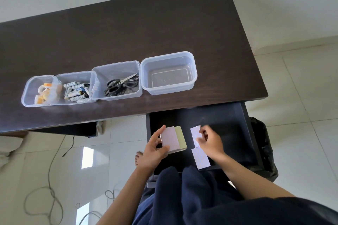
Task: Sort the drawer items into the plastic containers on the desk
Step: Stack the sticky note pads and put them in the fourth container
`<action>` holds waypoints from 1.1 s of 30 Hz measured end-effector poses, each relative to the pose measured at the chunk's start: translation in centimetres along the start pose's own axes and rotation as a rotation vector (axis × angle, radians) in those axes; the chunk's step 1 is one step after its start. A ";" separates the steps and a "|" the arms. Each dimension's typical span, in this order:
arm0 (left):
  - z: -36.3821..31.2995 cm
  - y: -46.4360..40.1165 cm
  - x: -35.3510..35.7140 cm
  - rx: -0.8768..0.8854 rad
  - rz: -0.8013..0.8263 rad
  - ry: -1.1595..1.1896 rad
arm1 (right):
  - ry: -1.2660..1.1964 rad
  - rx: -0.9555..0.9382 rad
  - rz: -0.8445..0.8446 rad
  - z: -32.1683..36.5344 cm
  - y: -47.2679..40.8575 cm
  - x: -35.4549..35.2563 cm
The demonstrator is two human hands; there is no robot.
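The open dark drawer (pixel 225 118) juts out below the desk's front edge. My left hand (pixel 152 151) is closed on a stack of note pads (pixel 172 139), a pale pink one on top and a green one showing beside it. My right hand (pixel 210 142) grips the edge of another pink pad (pixel 194 131) lying in the drawer. One more pink pad (pixel 201 158) lies near the drawer's front. On the desk stand several clear plastic containers in a row; the rightmost container (pixel 169 56) holds nothing.
From the left, the containers hold tape rolls (pixel 43 93), batteries (pixel 76 90) and black scissors (pixel 118 85). The dark desk (pixel 128 29) stretches behind them. A black bag (pixel 263 144) sits right of the drawer. Cables lie on the tiled floor (pixel 45 197). My knees fill the bottom.
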State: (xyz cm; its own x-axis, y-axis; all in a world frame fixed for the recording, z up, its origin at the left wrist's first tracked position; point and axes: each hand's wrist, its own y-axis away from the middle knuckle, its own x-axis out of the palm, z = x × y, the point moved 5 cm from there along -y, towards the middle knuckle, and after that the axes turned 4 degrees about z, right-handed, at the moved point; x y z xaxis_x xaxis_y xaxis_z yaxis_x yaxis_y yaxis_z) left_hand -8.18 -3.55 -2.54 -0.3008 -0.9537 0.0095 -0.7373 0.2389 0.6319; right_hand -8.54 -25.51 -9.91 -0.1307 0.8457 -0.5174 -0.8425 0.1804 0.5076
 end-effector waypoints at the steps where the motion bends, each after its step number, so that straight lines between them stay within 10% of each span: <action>1: -0.1 -0.1 0.1 0.003 0.000 0.002 | -0.082 0.002 0.004 0.3 0.2 -0.5; 12: -1.7 -1.3 2.4 0.072 0.029 -0.008 | -0.121 -0.437 -0.196 8.8 4.3 -4.7; 33: -2.1 -0.8 2.5 0.114 0.090 0.102 | -0.120 -0.180 0.043 8.6 3.6 -2.7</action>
State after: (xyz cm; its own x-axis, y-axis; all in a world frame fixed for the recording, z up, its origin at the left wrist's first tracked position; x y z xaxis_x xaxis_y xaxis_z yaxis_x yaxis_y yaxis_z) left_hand -7.09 -6.53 -1.40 -0.3100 -0.9397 0.1445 -0.7755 0.3378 0.5334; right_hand -6.68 -22.85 -0.74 -0.1143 0.9065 -0.4065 -0.9185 0.0595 0.3909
